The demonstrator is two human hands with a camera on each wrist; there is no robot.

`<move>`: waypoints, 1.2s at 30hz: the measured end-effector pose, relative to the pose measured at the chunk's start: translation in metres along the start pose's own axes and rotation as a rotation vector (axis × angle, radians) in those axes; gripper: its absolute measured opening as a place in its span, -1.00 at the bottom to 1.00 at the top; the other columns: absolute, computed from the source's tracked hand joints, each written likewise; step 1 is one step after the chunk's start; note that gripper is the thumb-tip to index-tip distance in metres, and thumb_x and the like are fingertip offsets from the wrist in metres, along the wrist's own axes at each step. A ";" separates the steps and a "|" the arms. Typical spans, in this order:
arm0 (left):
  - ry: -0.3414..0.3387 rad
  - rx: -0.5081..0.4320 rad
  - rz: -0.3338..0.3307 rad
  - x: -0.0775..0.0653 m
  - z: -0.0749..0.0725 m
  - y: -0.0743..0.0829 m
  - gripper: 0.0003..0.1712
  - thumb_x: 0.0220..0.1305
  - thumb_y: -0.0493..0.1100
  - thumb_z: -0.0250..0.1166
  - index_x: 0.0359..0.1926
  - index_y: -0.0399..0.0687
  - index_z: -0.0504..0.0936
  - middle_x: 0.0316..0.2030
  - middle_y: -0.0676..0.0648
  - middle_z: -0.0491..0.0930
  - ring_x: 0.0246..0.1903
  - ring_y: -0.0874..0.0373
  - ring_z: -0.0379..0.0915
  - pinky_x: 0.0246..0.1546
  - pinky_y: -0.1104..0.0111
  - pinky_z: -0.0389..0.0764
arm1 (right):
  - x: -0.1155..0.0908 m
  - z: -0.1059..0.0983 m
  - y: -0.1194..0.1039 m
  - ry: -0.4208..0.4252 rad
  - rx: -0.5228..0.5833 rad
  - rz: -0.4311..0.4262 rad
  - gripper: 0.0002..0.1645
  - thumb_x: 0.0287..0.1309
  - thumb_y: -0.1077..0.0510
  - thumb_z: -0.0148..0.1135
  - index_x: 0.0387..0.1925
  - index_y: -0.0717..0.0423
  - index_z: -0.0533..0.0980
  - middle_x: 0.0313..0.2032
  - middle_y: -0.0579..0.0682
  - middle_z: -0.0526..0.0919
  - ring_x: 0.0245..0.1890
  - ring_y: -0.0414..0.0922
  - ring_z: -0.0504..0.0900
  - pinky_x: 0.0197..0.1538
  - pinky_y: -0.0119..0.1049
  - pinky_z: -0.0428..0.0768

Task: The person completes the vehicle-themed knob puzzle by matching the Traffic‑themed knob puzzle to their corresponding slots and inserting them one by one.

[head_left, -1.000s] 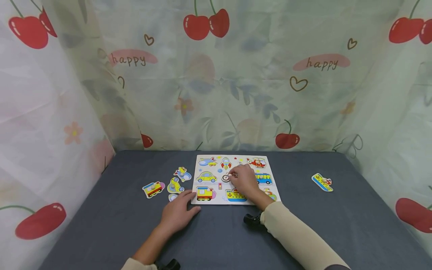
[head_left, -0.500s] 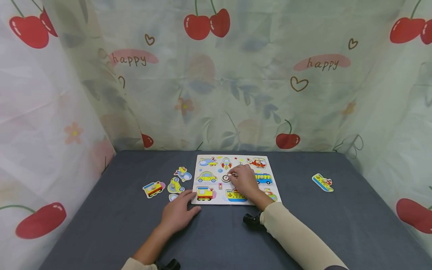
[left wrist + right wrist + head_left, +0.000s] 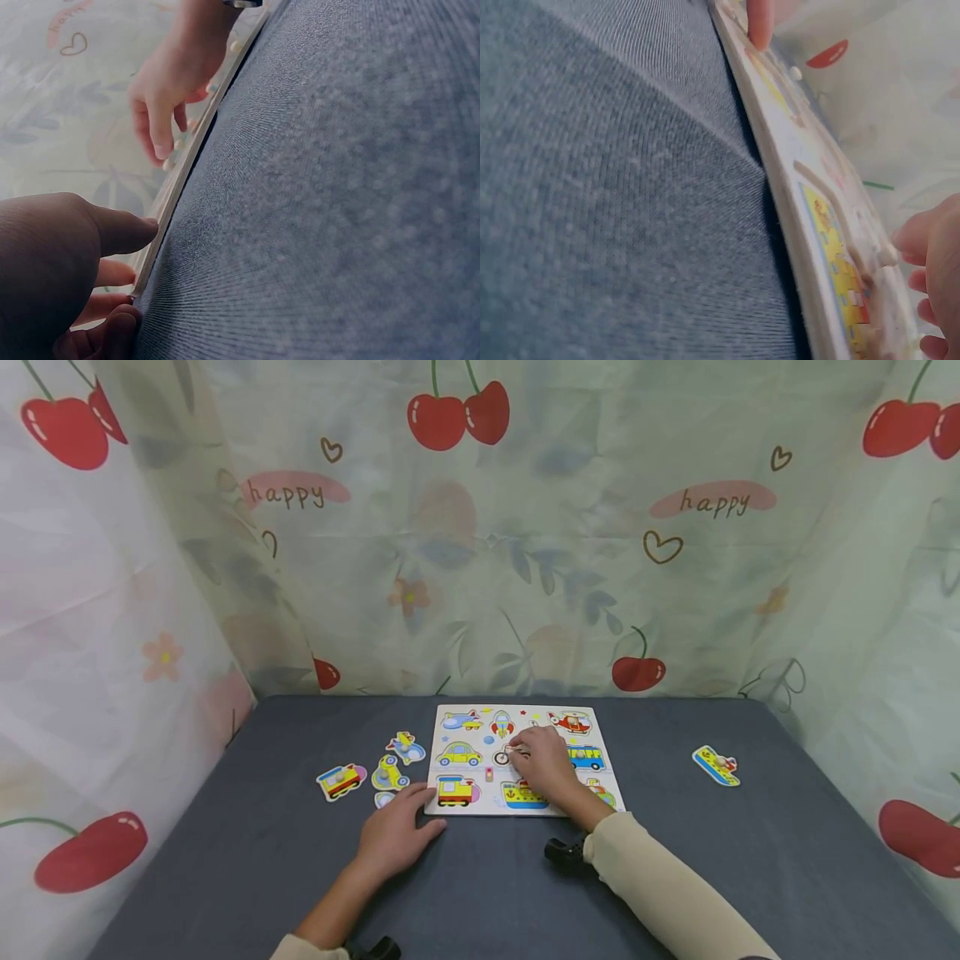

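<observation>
A white wooden peg puzzle board (image 3: 491,810) with coloured vehicle pictures lies on the table. Over its middle, my right hand (image 3: 543,762) pinches the small knob (image 3: 886,256) of a bicycle puzzle piece (image 3: 502,757). The hand covers much of that piece, but one wheel shows. At the board's front left corner is my left hand (image 3: 396,833), fingers loosely extended at the left side. Its thumb (image 3: 129,231) touches the front edge in the left wrist view. A partly hidden puzzle piece (image 3: 383,798) sits by the left fingertips.
Left of the board lie a train piece (image 3: 341,782), a yellow vehicle piece (image 3: 389,772) and a plane piece (image 3: 406,747). Far to the right is a ship piece (image 3: 716,766). A patterned curtain (image 3: 525,568) encloses the dark tablecloth (image 3: 480,893).
My right hand shifts slightly and the bicycle piece turns a little, so more of the bicycle shows beside the fingertips. The left hand and the board stay in place.
</observation>
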State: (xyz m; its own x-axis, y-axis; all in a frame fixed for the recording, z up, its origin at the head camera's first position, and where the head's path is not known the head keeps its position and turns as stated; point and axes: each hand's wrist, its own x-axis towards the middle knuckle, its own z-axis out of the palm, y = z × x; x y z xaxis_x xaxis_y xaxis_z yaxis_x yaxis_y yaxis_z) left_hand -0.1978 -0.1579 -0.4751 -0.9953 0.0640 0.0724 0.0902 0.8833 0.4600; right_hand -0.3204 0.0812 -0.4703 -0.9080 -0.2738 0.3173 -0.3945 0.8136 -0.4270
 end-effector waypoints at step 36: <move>0.008 0.002 -0.005 -0.001 0.001 0.001 -0.36 0.17 0.10 0.38 0.24 -0.01 0.55 0.25 -0.10 0.44 0.19 -0.08 0.40 0.09 -0.07 0.42 | -0.031 -0.069 0.080 0.079 -0.061 0.124 -0.79 0.21 0.12 0.29 -0.19 0.15 0.67 -0.08 0.16 0.64 0.02 0.14 0.44 0.13 0.13 0.34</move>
State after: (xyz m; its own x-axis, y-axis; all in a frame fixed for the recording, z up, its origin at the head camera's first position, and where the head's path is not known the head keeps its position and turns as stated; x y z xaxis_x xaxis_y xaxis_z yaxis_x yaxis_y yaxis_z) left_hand -0.1971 -0.1569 -0.4755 -0.9954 0.0564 0.0769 0.0855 0.8843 0.4590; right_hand -0.3136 0.1897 -0.4562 -0.9343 -0.1296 0.3322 -0.2684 0.8690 -0.4158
